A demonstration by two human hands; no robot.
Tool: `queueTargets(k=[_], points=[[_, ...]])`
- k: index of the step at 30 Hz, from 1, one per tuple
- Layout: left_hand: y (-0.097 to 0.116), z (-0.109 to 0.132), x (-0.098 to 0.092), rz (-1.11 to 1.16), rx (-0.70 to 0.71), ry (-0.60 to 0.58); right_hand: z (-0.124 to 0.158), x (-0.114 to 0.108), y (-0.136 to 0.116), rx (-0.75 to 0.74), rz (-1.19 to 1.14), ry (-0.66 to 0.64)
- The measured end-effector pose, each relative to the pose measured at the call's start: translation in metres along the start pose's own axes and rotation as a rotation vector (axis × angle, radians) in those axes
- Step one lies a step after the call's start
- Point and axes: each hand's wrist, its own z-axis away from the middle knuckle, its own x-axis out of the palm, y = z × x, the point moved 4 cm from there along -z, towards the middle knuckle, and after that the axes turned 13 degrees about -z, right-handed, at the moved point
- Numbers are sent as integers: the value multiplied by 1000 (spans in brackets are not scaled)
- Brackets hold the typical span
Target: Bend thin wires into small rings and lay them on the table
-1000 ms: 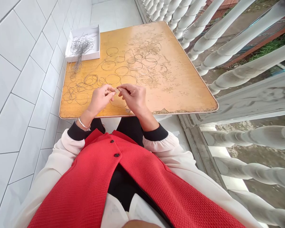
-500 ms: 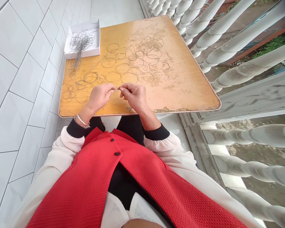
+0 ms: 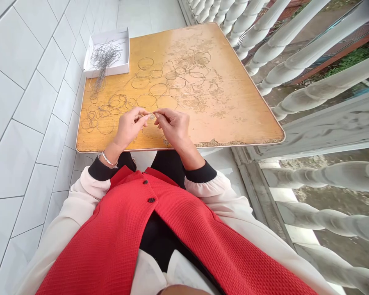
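The person sits close to the near edge of a worn, orange-veneered counter (image 3: 227, 110), with the left hand (image 3: 129, 129) and right hand (image 3: 174, 129) meeting just above that edge, near its middle. Their fingers (image 3: 156, 115) are closed, thumbs and forefingers pinched toward each other on a small piece of thin wire (image 3: 152, 116), which shows as a pale glint between the two sets of fingertips. Its exact shape is hard to make out from here. It seems to lie crosswise, running from one hand to the other, and neither hand looks clearly nearer to it. Across the counter, beyond the hands, lie many wire rings (image 3: 158, 89), some separate and some overlapping, and a snarl of smaller loops (image 3: 92, 119) sits toward the left edge, closer to the left hand. At the far left corner of the counter stands a white cardboard box lid (image 3: 125, 53) holding a bundle of loose wire strands (image 3: 103, 59), some spilling over its rim. A bangle (image 3: 108, 159) circles the left wrist.
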Motion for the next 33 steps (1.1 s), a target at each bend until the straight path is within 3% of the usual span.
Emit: queueTargets(k=[7,13,17,22,26,30,33], points=[[-1,0,-2,-77,21,46,-1,-2,-9,-86,161,-10],[1,-3,-3,-352,207,68,-1,5,-9,-132,295,-104],[5,-4,-2,-541,281,58,1,10,-4,-149,406,-94],[3,-1,1,-594,327,82,2,11,2,-100,285,-26],[-4,-2,0,-366,201,72,2,7,5,-28,105,7],[-8,-6,1,-50,-49,-87,1,2,0,-147,250,40],[-4,-6,0,86,-142,-173,1,2,2,-189,380,22]])
